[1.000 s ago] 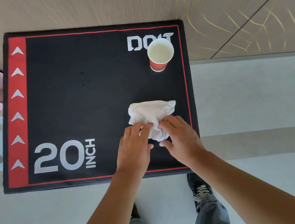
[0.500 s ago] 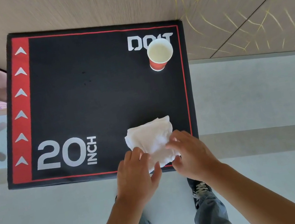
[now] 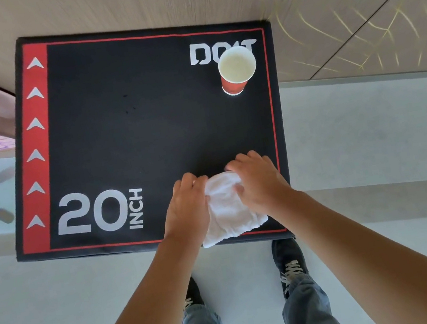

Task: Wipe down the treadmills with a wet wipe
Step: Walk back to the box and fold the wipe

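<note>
Wipe (image 3: 229,210), white and crumpled, is gripped between curled fingers of left hand (image 3: 187,206) and right hand (image 3: 260,182) on the black box (image 3: 144,134). Beyond the right fingers, a red cup (image 3: 236,69) is stood upright; contents cannot be told.

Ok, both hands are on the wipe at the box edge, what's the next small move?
Probably lift the wipe clear. Both the left hand and right hand already grip it, it overhangs the box's near edge, and no treadmill is in view.
</note>
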A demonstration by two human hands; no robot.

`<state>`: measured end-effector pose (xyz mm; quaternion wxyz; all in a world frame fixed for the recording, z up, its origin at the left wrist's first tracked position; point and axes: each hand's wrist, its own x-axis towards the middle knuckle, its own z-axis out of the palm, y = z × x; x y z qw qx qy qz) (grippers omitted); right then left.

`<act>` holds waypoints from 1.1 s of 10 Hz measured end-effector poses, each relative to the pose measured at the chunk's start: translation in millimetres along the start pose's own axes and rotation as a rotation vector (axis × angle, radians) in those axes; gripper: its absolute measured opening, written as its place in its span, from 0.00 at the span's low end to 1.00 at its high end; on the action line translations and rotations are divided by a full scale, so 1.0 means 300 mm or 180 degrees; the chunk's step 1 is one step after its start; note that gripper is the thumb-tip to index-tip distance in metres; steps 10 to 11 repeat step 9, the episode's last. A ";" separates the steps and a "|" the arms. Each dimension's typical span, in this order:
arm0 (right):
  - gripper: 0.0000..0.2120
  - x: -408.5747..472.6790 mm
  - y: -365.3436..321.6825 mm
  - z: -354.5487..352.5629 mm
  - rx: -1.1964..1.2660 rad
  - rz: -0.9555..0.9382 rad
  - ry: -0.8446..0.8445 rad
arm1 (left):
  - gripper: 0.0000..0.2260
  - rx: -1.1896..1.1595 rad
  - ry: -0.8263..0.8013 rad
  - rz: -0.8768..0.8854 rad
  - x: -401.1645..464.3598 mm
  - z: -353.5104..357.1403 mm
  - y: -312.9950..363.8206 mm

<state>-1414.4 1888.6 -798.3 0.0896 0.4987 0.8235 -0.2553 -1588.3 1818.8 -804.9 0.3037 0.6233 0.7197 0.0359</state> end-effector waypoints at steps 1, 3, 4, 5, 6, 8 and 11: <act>0.12 -0.010 0.042 -0.046 -0.0110 0.0257 0.0221 | 0.16 -0.0035 0.0104 0.0121 0.046 -0.036 0.011; 0.11 0.091 0.132 -0.132 0.0113 0.0614 0.0676 | 0.24 0.0124 0.0411 0.0176 0.234 -0.104 0.066; 0.18 0.140 0.107 -0.150 0.0124 0.0604 0.0989 | 0.28 0.0388 0.0621 0.0341 0.245 -0.109 0.071; 0.15 0.101 0.035 -0.086 0.0266 0.0266 0.0903 | 0.25 0.0536 0.0444 0.0740 0.169 -0.061 0.048; 0.19 0.008 0.004 0.023 0.0402 0.0037 0.0467 | 0.27 0.0653 0.0139 0.0800 0.092 -0.004 -0.023; 0.28 -0.057 0.077 0.060 0.0012 -0.0161 0.0490 | 0.30 0.1175 -0.0080 0.0631 0.050 0.010 -0.058; 0.28 -0.071 0.076 0.048 -0.0100 -0.0229 0.0441 | 0.30 0.1119 -0.0163 0.0465 0.034 -0.001 -0.041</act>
